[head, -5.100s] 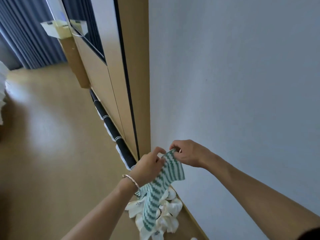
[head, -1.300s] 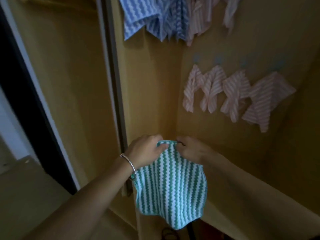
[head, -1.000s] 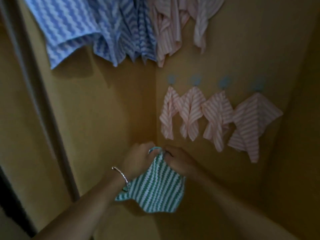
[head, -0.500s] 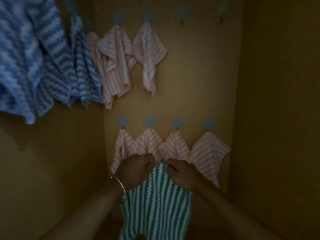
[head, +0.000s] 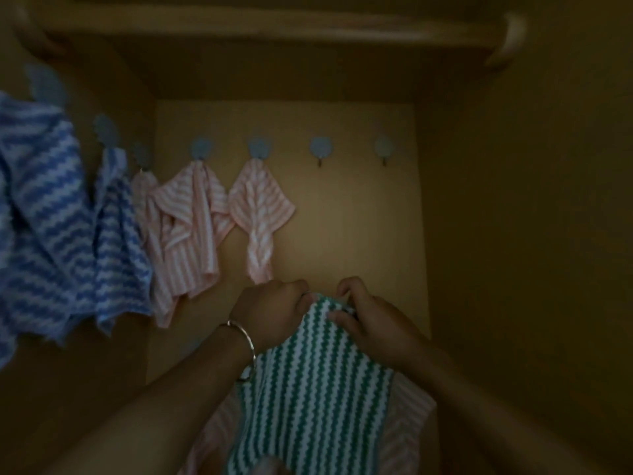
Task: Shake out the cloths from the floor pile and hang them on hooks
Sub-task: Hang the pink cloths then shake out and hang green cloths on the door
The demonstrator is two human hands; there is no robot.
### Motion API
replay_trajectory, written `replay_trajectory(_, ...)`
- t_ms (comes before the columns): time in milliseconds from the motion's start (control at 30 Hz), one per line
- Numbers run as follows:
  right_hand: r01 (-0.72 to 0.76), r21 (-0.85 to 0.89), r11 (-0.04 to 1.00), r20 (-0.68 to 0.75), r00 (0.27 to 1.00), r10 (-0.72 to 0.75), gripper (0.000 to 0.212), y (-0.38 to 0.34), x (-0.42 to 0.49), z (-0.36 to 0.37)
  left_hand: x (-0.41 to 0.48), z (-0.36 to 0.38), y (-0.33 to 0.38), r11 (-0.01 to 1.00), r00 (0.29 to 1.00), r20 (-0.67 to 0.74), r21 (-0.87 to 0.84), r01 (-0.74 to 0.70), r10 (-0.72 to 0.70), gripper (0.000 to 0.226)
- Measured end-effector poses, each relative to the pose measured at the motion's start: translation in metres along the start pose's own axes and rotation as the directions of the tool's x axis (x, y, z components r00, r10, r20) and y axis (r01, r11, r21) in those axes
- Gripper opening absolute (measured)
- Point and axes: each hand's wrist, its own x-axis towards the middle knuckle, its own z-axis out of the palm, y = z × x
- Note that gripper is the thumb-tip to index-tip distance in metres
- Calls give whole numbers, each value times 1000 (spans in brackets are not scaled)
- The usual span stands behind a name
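While left hand [head: 270,310] and right hand [head: 370,323] pinch top edge of green-striped cloth [head: 315,382] below bare hook [head: 320,150], dim light risks missed catch; cloth could drop, or dislodge pink cloth [head: 260,210].

Inside a dim wooden home wardrobe [head: 520,241]: shelf [head: 274,29] overhead, round hooks [head: 321,149] on the back panel [head: 349,228], striped cloths [head: 261,204] hanging.

The head camera looks from close behind the fingers [head: 346,286] into a dim yellow wooden closet [head: 342,217], round blue hooks [head: 321,148] above.
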Motion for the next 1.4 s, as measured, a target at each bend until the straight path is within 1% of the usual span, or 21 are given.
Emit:
replay_trajectory(67,74,-21,997,-87,993,-75,10,3,10,-8,19,-11,-1,997,999,-50,76,-14,18,34)
replay_trajectory(167,170,-57,984,-78,982,-175,4,11,25,-15,47,-25,0,975,983,-167,221,-35,74,32)
replay_trajectory(233,174,-103,979,-71,981,-181,13,18,40,-19,63,-33,0,962,968,-216,265,-66,126,28)
replay_trajectory(300,150,-89,985,-123,979,-160,21,22,59,-28,76,-38,-3,948,955,-222,292,-125,195,22)
replay_trajectory(367,137,-73,988,-185,971,-148,24,25,79,-40,88,-41,-11,886,896,-245,382,-263,371,17)
replay_trajectory(433,131,-71,989,-221,965,-144,27,28,100,-54,98,-43,-21,799,841,-203,482,-360,502,24)
replay_trajectory(500,137,-89,986,-252,955,-156,28,31,123,-65,116,-42,-37,743,809,-222,575,-343,545,26)
replay_trajectory(567,148,-112,983,-285,942,-175,28,31,147,-73,134,-43,-48,752,816,-289,613,-244,500,24)
replay_trajectory(633,178,-111,978,-311,928,-204,30,30,171,-77,151,-40,-57,782,838,-356,610,-127,413,26)
replay_trajectory(733,169,-87,982,-326,926,-189,36,25,200,-84,170,-35,-64,790,858,-417,613,22,300,43)
replay_trajectory(800,134,-72,988,-350,925,-151,40,24,219,-89,185,-34,-67,838,849,-463,544,43,257,43)
replay_trajectory(867,115,-60,992,-372,919,-129,42,25,233,-92,199,-34,-68,887,845,-480,462,17,234,50)
replay_trajectory(933,97,-39,995,-375,921,-105,44,28,244,-92,216,-34,-71,912,876,-444,409,10,189,50)
replay_trajectory(967,79,-18,997,-375,924,-80,45,30,247,-91,226,-31,-73,925,900,-413,380,33,137,48)
replay_trajectory(1033,81,58,995,-372,927,-53,44,35,251,-87,238,-27,-72,966,959,-282,253,56,19,50)
replay_trajectory(1067,92,107,990,-378,925,-46,44,39,251,-85,239,-25,-69,977,966,-259,201,67,-13,50)
replay_trajectory(1133,98,187,977,-380,925,-19,44,45,245,-78,235,-18,-63,985,953,-302,159,64,-13,49)
replay_trajectory(1200,84,164,983,-379,925,-16,45,51,233,-67,225,-6,-56,986,952,-305,162,40,11,56)
replay_trajectory(1300,39,68,997,-348,937,-13,48,53,218,-55,214,7,-51,991,981,-193,136,8,18,73)
replay_trajectory(1333,38,76,996,-334,942,-10,50,53,215,-52,212,10,-51,992,988,-151,129,11,9,73)
replay_trajectory(1400,11,119,993,-276,961,22,52,50,206,-45,207,14,-54,997,998,-59,81,7,-2,63)
